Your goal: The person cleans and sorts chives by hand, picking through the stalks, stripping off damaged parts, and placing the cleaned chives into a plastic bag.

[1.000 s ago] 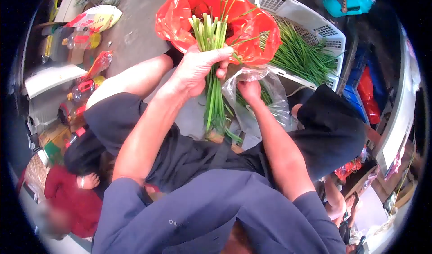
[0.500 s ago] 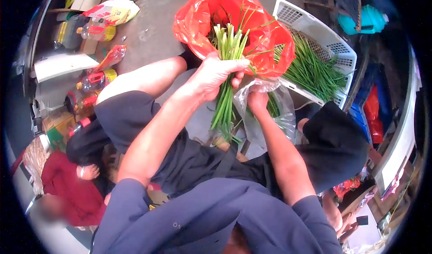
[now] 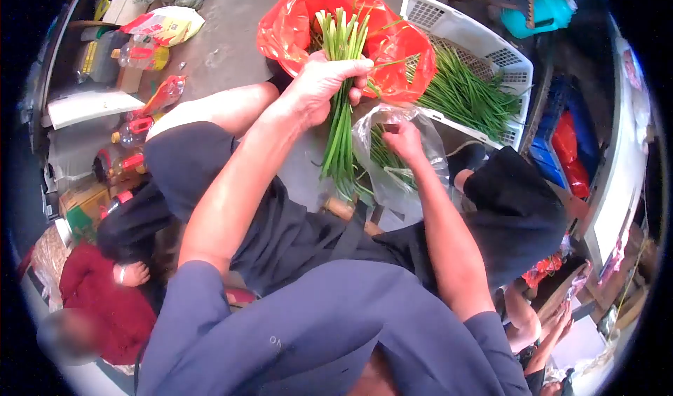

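My left hand point(image 3: 324, 84) is wrapped round a bunch of garlic chives point(image 3: 341, 126). The pale cut ends point up and away from me, and the green leaves hang toward my lap. At the mouth of a clear plastic bag point(image 3: 431, 144) is my right hand point(image 3: 404, 142), with curled fingers; what they hold, if anything, is too small to make out. More green leaves show inside that bag. Just beyond the bunch, a red plastic bag point(image 3: 277, 35) gapes wide.
A white plastic basket point(image 3: 519, 63) with loose chives point(image 3: 473, 98) stands right of the red bag. Bottles of yellow liquid point(image 3: 144, 54) line the left side. A person in a dark red top point(image 3: 105, 305) sits at lower left. A blue crate point(image 3: 550, 151) is at right.
My right hand has risen from inside the clear bag to its mouth, fingers now more visible. The left hand still grips the bunch. The whole view has shifted slightly.
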